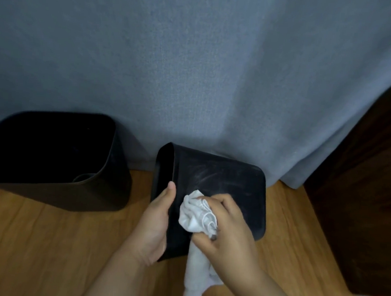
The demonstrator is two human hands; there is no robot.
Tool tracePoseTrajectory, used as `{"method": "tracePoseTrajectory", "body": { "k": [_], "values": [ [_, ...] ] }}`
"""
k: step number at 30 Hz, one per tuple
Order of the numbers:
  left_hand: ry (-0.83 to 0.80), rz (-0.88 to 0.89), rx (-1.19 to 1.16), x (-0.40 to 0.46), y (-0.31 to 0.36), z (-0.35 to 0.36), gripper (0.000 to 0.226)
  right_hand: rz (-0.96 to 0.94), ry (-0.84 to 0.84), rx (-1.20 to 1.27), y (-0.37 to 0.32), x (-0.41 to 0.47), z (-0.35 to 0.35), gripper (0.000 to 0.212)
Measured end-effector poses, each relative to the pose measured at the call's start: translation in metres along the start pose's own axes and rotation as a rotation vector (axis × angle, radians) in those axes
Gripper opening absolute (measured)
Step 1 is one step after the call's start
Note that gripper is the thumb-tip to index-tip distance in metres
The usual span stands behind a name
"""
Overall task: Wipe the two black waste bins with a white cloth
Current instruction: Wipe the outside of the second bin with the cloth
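Two black bins on the wooden floor: left hand point(155, 223) clasps the tipped bin point(222, 183); right hand point(228, 230) pinches the white cloth point(197, 219). Hard rubbing could slide it.

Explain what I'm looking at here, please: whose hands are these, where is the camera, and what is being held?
There is no machine: a person wears one camera on the head, looking down at their own hands. The left hand grips the side of a tipped black waste bin, steadying it. The right hand presses a bunched white cloth against the bin's dusty, streaked surface; the cloth's tail hangs below. A second black waste bin stands upright to the left, untouched. Both sit on a wooden floor before a grey curtain.
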State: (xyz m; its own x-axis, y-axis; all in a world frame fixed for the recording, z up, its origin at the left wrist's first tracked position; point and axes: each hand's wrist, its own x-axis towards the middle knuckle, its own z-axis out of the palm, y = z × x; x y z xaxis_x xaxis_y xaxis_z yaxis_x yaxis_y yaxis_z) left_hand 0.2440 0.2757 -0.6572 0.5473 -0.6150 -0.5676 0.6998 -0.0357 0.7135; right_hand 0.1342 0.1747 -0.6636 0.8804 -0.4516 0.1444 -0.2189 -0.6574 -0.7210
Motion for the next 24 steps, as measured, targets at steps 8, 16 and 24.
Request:
{"method": "tracePoseTrajectory", "body": {
  "k": [8,16,24],
  "values": [
    [0.071,0.035,0.028,0.003,-0.001,0.006,0.055,0.007,0.032,-0.070,0.002,-0.005,0.003,0.049],
    [0.067,0.049,0.044,0.002,0.002,0.007,0.050,0.141,0.164,-0.129,0.020,-0.002,-0.003,0.044],
    [0.061,0.015,-0.033,0.002,0.000,0.008,0.054,0.001,0.038,-0.274,0.012,-0.005,0.003,0.041]
  ]
}}
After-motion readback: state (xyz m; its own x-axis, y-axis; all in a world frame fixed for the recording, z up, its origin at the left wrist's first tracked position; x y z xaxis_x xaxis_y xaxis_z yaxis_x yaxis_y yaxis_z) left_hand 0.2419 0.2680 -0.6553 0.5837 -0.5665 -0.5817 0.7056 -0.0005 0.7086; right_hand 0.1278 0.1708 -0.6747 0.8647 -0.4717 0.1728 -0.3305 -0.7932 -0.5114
